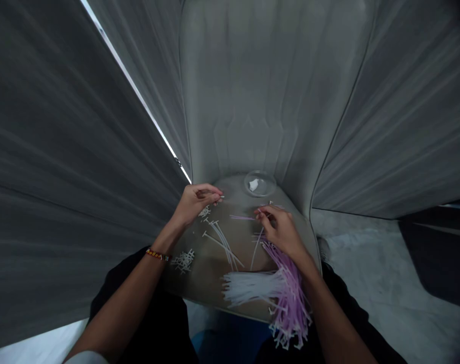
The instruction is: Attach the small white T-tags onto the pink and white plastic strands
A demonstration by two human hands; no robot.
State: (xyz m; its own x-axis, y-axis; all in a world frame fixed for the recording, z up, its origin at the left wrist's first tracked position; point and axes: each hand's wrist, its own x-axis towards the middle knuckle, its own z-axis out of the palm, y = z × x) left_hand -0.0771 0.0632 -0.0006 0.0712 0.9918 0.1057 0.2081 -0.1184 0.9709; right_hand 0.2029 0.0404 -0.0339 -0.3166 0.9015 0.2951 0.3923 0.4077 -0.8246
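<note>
My left hand (199, 202) is closed in a pinch around a small white piece (222, 196) above the chair seat. My right hand (277, 225) pinches a thin purple stick (242, 217), which points out to the left. Just below the left hand lies a little heap of small white pieces (204, 211). Several thin white sticks with T-shaped ends (224, 242) are spread between the hands. Beneath the right forearm are a bundle of purple sticks (290, 298) and a bundle of white sticks (252, 287), partly overlapping.
Everything lies on a padded chair seat (210, 283). A clear round dish (267, 191) with a white scrap (253, 185) in it stands near the backrest (267, 91). Another pile of small white pieces (183, 261) sits at the left edge. Grey curtains (81, 151) hang at both sides.
</note>
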